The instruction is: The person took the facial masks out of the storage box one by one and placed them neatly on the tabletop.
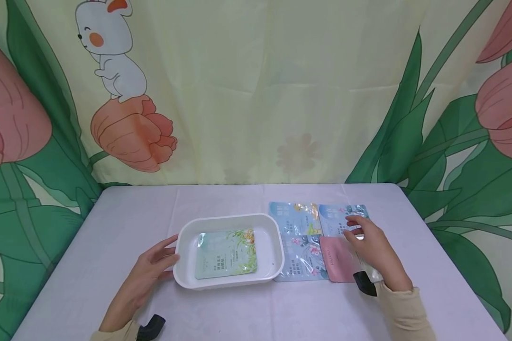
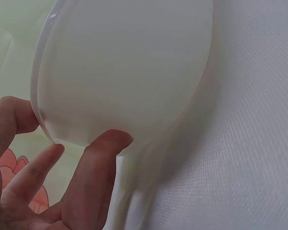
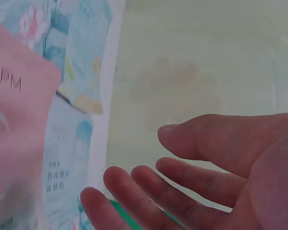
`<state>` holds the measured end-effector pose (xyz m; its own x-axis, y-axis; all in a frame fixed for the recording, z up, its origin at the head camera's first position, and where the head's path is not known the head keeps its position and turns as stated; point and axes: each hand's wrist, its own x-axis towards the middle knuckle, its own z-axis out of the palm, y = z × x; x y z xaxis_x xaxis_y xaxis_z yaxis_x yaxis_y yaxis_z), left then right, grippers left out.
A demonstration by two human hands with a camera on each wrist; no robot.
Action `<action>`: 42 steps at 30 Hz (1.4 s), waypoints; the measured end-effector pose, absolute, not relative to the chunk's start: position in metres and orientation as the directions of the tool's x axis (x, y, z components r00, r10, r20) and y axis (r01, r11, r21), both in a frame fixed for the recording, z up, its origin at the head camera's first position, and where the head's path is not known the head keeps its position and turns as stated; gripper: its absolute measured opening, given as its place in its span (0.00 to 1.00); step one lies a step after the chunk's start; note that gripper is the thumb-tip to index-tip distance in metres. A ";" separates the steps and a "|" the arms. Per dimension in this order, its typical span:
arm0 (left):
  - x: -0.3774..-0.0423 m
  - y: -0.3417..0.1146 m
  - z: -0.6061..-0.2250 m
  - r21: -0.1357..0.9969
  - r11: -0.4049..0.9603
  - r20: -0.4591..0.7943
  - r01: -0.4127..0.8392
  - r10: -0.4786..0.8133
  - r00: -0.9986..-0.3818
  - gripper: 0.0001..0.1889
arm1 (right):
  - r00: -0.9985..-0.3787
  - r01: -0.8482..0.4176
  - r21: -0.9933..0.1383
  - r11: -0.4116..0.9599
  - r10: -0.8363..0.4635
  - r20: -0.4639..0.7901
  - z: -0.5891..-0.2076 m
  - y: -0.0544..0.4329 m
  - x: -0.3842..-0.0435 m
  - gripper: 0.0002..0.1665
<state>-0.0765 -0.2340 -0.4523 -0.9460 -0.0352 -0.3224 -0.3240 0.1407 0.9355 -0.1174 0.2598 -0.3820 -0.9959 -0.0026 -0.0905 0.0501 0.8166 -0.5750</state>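
Note:
A white plastic tray (image 1: 227,285) stands left of the table's middle. Inside it lies a pale green sheet mask packet (image 1: 226,253). My left hand (image 1: 147,270) touches the tray's left end from outside, its fingers spread along the rim and outer wall, as the left wrist view also shows. To the right lie two blue packets at the back, one at left (image 1: 293,218) and one at right (image 1: 332,219), with a blue flowered packet (image 1: 303,258) and a pink packet (image 1: 337,260) in front. Over the right-hand packets hovers my right hand (image 1: 373,244), fingers loosely bent, nothing held.
A white cloth (image 1: 222,312) covers the table. Behind it hangs a pale curtain (image 1: 247,94) printed with tulips and a white rabbit. Something clear and shiny (image 1: 371,271) lies by the right wrist, mostly hidden.

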 end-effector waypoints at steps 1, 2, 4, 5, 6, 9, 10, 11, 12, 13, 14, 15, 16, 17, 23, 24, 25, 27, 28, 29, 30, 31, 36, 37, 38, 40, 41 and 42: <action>-0.077 -0.234 -0.452 0.935 0.144 -0.323 -0.325 -0.036 -0.946 0.34 | -0.996 0.048 -0.580 0.813 -0.005 -0.088 -0.383 0.256 -0.118 0.30; -0.077 -0.234 -0.453 0.934 0.148 -0.324 -0.326 -0.037 -0.945 0.34 | -0.996 0.047 -0.583 0.811 -0.005 -0.086 -0.383 0.251 -0.119 0.30; -0.077 -0.233 -0.453 0.931 0.152 -0.329 -0.331 -0.040 -0.944 0.34 | -0.998 0.028 -0.590 0.807 -0.015 -0.067 -0.384 0.243 -0.119 0.29; -0.077 -0.233 -0.453 0.930 0.154 -0.330 -0.333 -0.042 -0.943 0.34 | -0.998 0.010 -0.594 0.805 -0.025 -0.051 -0.385 0.240 -0.119 0.28; -0.077 -0.233 -0.453 0.930 0.153 -0.331 -0.333 -0.041 -0.943 0.34 | -0.999 -0.004 -0.598 0.802 -0.033 -0.038 -0.386 0.236 -0.119 0.27; -0.077 -0.234 -0.452 0.931 0.149 -0.331 -0.333 -0.039 -0.943 0.34 | -0.997 -0.063 -0.626 0.777 -0.074 0.008 -0.387 0.225 -0.117 0.25; -0.077 -0.234 -0.451 0.931 0.149 -0.331 -0.333 -0.039 -0.943 0.34 | -0.996 -0.081 -0.635 0.768 -0.088 0.020 -0.387 0.222 -0.117 0.24; -0.077 -0.234 -0.451 0.931 0.148 -0.331 -0.333 -0.039 -0.943 0.34 | -0.995 -0.094 -0.639 0.764 -0.099 0.028 -0.387 0.219 -0.117 0.24; -0.077 -0.234 -0.451 0.931 0.147 -0.331 -0.333 -0.039 -0.943 0.34 | -0.994 -0.105 -0.643 0.758 -0.107 0.036 -0.387 0.216 -0.117 0.24; -0.077 -0.234 -0.451 0.931 0.146 -0.332 -0.334 -0.038 -0.943 0.34 | -0.992 -0.116 -0.648 0.752 -0.115 0.044 -0.388 0.213 -0.116 0.24; -0.077 -0.234 -0.451 0.931 0.144 -0.333 -0.334 -0.038 -0.942 0.34 | -0.991 -0.124 -0.651 0.749 -0.121 0.050 -0.388 0.210 -0.116 0.23; -0.077 -0.233 -0.451 0.930 0.147 -0.334 -0.336 -0.039 -0.942 0.35 | -0.991 -0.130 -0.649 0.750 -0.124 0.056 -0.388 0.206 -0.116 0.23; -0.078 -0.233 -0.451 0.930 0.148 -0.336 -0.338 -0.039 -0.941 0.35 | -0.990 -0.137 -0.651 0.747 -0.129 0.061 -0.388 0.203 -0.116 0.23; -0.078 -0.233 -0.451 0.929 0.148 -0.338 -0.340 -0.039 -0.940 0.35 | -0.989 -0.141 -0.654 0.744 -0.132 0.064 -0.388 0.200 -0.115 0.23; -0.077 -0.233 -0.451 0.923 0.154 -0.350 -0.353 -0.048 -0.936 0.35 | -0.985 -0.161 -0.658 0.736 -0.161 0.061 -0.388 0.184 -0.114 0.24; -0.077 -0.233 -0.451 0.923 0.156 -0.348 -0.351 -0.048 -0.936 0.36 | -0.983 -0.170 -0.655 0.736 -0.169 0.065 -0.388 0.181 -0.113 0.24; -0.077 -0.233 -0.451 0.924 0.155 -0.347 -0.350 -0.047 -0.937 0.35 | -0.982 -0.180 -0.655 0.734 -0.177 0.071 -0.387 0.179 -0.112 0.24; -0.078 -0.232 -0.450 0.926 0.155 -0.340 -0.343 -0.042 -0.939 0.35 | -0.979 -0.195 -0.656 0.729 -0.188 0.081 -0.386 0.175 -0.110 0.24; -0.078 -0.232 -0.450 0.928 0.154 -0.337 -0.339 -0.041 -0.941 0.35 | -0.977 -0.202 -0.656 0.727 -0.194 0.086 -0.385 0.173 -0.110 0.24; -0.078 -0.233 -0.450 0.929 0.156 -0.333 -0.335 -0.038 -0.942 0.35 | -0.977 -0.204 -0.660 0.723 -0.198 0.084 -0.384 0.171 -0.109 0.24; -0.078 -0.233 -0.450 0.931 0.157 -0.329 -0.331 -0.035 -0.944 0.35 | -0.976 -0.203 -0.664 0.719 -0.201 0.081 -0.383 0.168 -0.108 0.25; -0.078 -0.233 -0.450 0.932 0.155 -0.327 -0.328 -0.034 -0.944 0.35 | -0.977 -0.200 -0.669 0.716 -0.202 0.075 -0.381 0.166 -0.107 0.25; -0.077 -0.233 -0.451 0.933 0.155 -0.322 -0.324 -0.037 -0.946 0.34 | -0.974 -0.198 -0.684 0.703 -0.217 0.059 -0.376 0.153 -0.106 0.26; -0.077 -0.233 -0.451 0.933 0.155 -0.323 -0.325 -0.037 -0.946 0.34 | -0.974 -0.196 -0.685 0.702 -0.217 0.057 -0.376 0.150 -0.105 0.26; -0.077 -0.233 -0.451 0.933 0.156 -0.322 -0.324 -0.038 -0.946 0.34 | -0.975 -0.195 -0.687 0.700 -0.216 0.056 -0.376 0.147 -0.105 0.25; -0.077 -0.233 -0.452 0.933 0.156 -0.322 -0.323 -0.036 -0.946 0.34 | -0.976 -0.188 -0.689 0.700 -0.211 0.052 -0.376 0.142 -0.104 0.25; -0.077 -0.234 -0.452 0.933 0.157 -0.321 -0.323 -0.037 -0.946 0.34 | -0.977 -0.184 -0.692 0.698 -0.208 0.049 -0.376 0.140 -0.104 0.25; -0.077 -0.234 -0.452 0.933 0.159 -0.321 -0.323 -0.038 -0.946 0.34 | -0.977 -0.182 -0.695 0.695 -0.208 0.049 -0.377 0.137 -0.104 0.25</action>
<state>-0.0769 -0.2336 -0.4521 -0.9463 -0.0383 -0.3211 -0.3230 0.1591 0.9329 -0.1040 0.1370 -0.3770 -0.9770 -0.2077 0.0486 -0.1823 0.6951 -0.6954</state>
